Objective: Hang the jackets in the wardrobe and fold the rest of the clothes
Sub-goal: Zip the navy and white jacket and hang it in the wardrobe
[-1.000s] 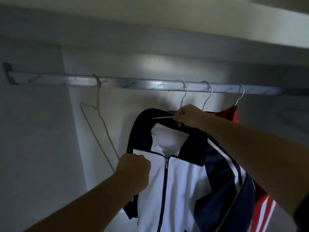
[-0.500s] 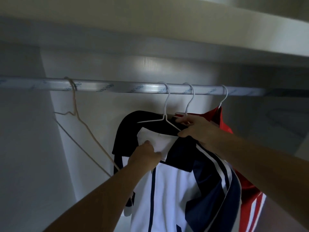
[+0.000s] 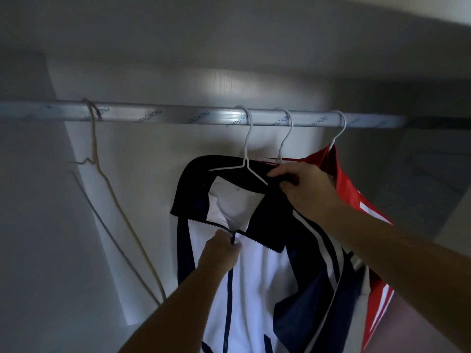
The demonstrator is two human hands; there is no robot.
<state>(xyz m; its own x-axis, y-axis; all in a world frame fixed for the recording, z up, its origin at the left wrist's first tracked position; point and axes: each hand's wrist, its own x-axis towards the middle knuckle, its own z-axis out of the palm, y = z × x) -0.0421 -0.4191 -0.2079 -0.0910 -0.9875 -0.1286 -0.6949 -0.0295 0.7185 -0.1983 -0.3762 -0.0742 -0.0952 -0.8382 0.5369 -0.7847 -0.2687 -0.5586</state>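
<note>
A white and navy zip jacket (image 3: pixel 257 273) hangs on a white wire hanger (image 3: pixel 246 159) from the wardrobe's metal rail (image 3: pixel 163 115). My left hand (image 3: pixel 221 250) pinches the zip pull at the top of the jacket's front. My right hand (image 3: pixel 303 186) grips the navy collar by the hanger's right arm. Behind it, a red jacket (image 3: pixel 354 200) with white stripes hangs on another white hanger (image 3: pixel 337 131). A third white hanger hook (image 3: pixel 285 138) sits between them; what it carries is hidden.
An empty beige wire hanger (image 3: pixel 119 215) hangs at the rail's left end, close to the wardrobe's left wall (image 3: pixel 33 225). A shelf (image 3: pixel 229 34) runs above the rail. The back panel (image 3: pixel 163 154) is bare.
My left hand has moved from the jacket's left front edge to the zip pull at the neck. My right hand has shifted from the hanger's neck to the collar.
</note>
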